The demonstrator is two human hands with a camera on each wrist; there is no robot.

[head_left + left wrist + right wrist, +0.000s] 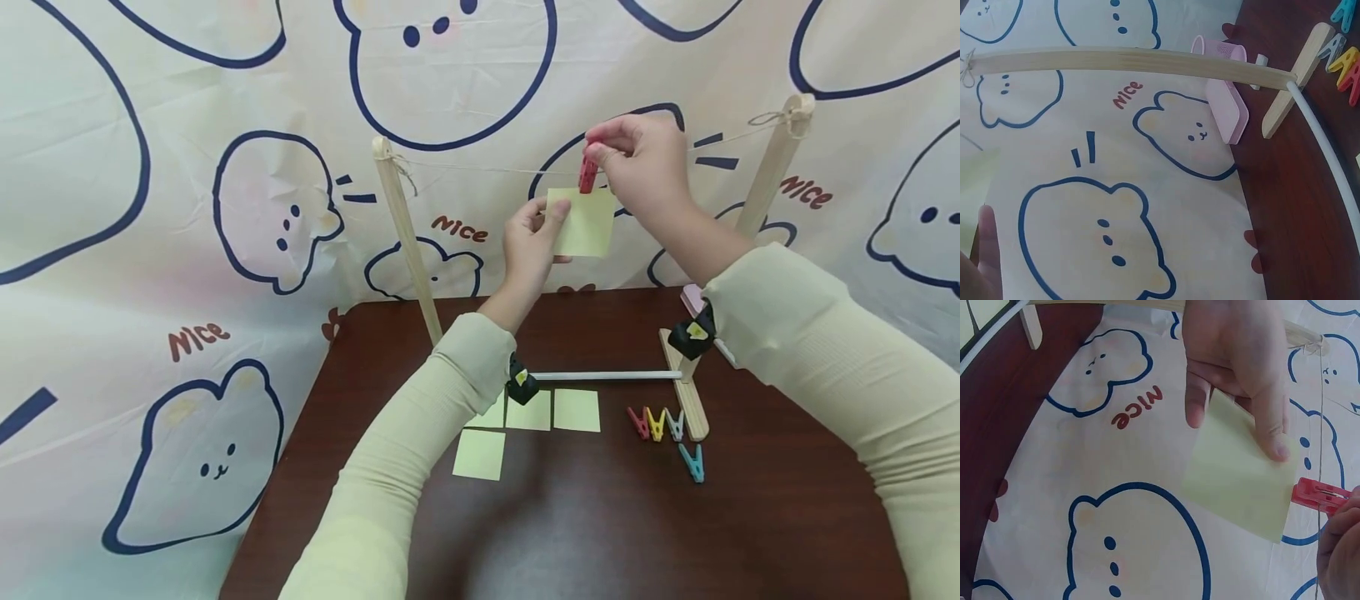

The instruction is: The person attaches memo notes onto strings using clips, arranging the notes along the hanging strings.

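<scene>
The yellow note (588,233) could fall if our left hand (528,239) lets go too soon, because the red clip (588,177) seems to reach only its top edge. The string (1320,425) could wobble if we push hard. Our left hand pinches the note; our right hand (647,167) pinches the clip. The note sits right of our left hand, just below our right hand.
</scene>
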